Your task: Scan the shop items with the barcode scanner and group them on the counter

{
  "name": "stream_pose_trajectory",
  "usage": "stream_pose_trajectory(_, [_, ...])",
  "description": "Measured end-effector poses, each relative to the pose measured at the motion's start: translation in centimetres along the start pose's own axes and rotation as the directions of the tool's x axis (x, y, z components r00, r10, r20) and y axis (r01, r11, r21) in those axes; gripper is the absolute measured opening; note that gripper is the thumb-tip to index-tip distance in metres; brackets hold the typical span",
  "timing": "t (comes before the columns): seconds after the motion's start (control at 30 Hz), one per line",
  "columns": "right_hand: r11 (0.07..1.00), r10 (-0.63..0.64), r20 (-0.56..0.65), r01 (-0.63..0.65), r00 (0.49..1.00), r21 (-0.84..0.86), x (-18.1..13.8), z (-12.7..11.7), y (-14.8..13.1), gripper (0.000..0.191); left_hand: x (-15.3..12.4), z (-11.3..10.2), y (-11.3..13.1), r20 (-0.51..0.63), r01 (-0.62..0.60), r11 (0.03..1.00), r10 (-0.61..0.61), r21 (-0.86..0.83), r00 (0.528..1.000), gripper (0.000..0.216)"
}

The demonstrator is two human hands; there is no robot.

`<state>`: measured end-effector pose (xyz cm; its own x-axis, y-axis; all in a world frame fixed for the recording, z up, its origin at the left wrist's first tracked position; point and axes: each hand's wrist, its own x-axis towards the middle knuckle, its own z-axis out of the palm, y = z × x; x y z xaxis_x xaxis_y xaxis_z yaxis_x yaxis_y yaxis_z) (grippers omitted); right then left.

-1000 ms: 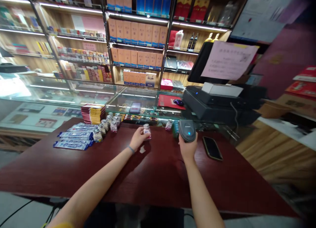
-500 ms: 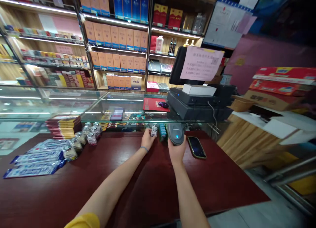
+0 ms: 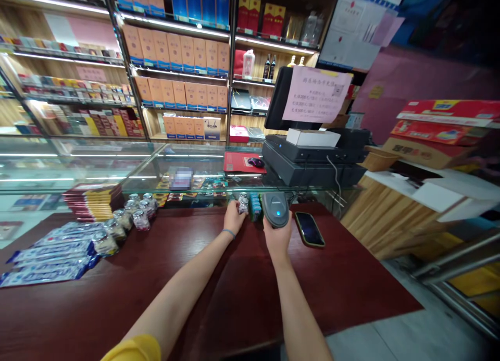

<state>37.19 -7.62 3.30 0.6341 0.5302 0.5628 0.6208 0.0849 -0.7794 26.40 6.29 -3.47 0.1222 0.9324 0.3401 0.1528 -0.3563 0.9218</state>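
Note:
My right hand (image 3: 277, 236) is wrapped round the handle of a dark grey barcode scanner (image 3: 275, 209), whose blue light is lit. Its head points away from me over the counter's far side. My left hand (image 3: 233, 219) grips a small glass jar (image 3: 242, 202) with a shiny lid; the fingers partly cover it. Between the jar and the scanner stand some green-blue small packs (image 3: 255, 207), in a row. A phone (image 3: 309, 228) lies face up to the right of the scanner.
On the left of the dark red counter (image 3: 175, 277) lie several blue-white packets (image 3: 50, 249), several small jars (image 3: 141, 220) and stacked maroon-yellow packs (image 3: 94, 200). Behind are a glass case (image 3: 148, 163) and a till with a monitor (image 3: 279, 98). Boxes (image 3: 429, 137) are piled at right.
The view has shifted slightly, so most things sit a little further left. Both hands keep their holds on the jar and the scanner, with little movement over the counter.

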Motion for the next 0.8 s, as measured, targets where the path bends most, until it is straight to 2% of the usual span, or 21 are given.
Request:
stream_pose_trajectory(0.13, [1.0,-0.013,0.025,0.014,1.0,-0.025,-0.1,0.0,-0.2,0.038,-0.4,-0.8,0.3,-0.007,-0.02,0.998,0.019,-0.062,1.0,0.052])
stream_pose_trajectory(0.27, [0.996,-0.075,0.03,0.076,0.997,-0.049,-0.5,-0.1,-0.8,0.039,-1.2,-4.1,1.1,-0.01,0.008,0.995,-0.009,-0.104,1.0,0.069])
stream_pose_trajectory(0.37, [0.99,-0.13,0.039,0.132,0.991,-0.046,-1.0,-0.1,-1.3,0.041,-2.3,-8.6,1.7,-0.075,0.025,0.991,-0.035,-0.128,0.997,0.064])
stream_pose_trajectory(0.47, [0.978,-0.197,0.046,0.2,0.979,-0.064,-1.5,0.1,-1.8,0.043,-3.7,-14.1,2.3,-0.184,-0.013,0.988,-0.015,-0.152,0.983,0.052])
stream_pose_trajectory(0.63, [0.954,-0.276,0.107,0.286,0.955,-0.095,-2.8,1.0,-2.5,0.045,-6.1,-22.9,3.1,-0.388,-0.058,0.997,0.033,-0.055,0.921,0.042])
stream_pose_trajectory(0.73, [0.952,-0.28,0.191,0.298,0.941,-0.073,-4.0,1.8,-3.1,0.045,-7.2,-26.8,3.0,-0.465,-0.04,0.999,0.045,0.02,0.884,0.042])
stream_pose_trajectory(0.8, [0.946,-0.305,0.245,0.323,0.92,-0.037,-4.9,2.3,-3.4,0.043,-7.7,-28.5,2.7,-0.489,-0.015,0.999,0.035,0.045,0.871,0.045])
